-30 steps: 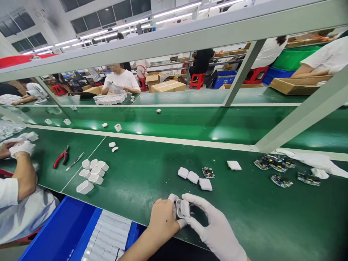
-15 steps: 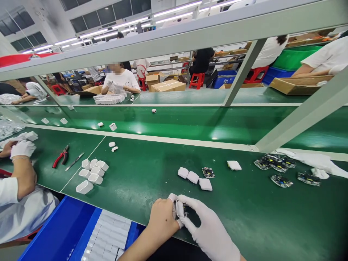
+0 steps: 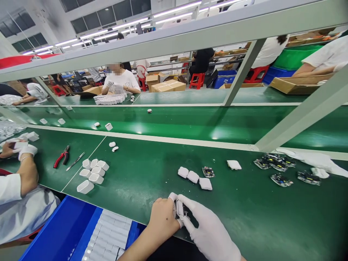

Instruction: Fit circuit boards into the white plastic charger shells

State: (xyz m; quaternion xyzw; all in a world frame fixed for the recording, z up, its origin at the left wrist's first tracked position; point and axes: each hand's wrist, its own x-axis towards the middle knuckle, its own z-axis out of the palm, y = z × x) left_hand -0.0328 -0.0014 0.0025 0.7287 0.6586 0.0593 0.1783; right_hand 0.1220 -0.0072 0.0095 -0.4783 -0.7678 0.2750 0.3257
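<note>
Both my hands meet at the near edge of the green bench around one small white charger shell [image 3: 179, 208] with a dark board inside it. My left hand [image 3: 162, 218], bare but for white fingertip covers, pinches the shell from the left. My right hand [image 3: 208, 228], in a white glove, presses on it from the right with thumb and fingers closed. Just beyond lie three white shell caps [image 3: 193, 177] and a loose circuit board [image 3: 208, 172].
A group of open white shells [image 3: 92, 172] lies to the left, with red pliers [image 3: 61, 158] and tweezers [image 3: 75, 161] past them. More circuit boards [image 3: 280, 167] lie at the right. A blue bin [image 3: 67, 232] sits below. A co-worker's arm [image 3: 23, 174] works at left. The conveyor belt [image 3: 190, 123] carries parts.
My right hand has closed tighter over the shell, covering more of it. The parts on the conveyor have drifted left. The co-worker's hands at left shifted slightly.
</note>
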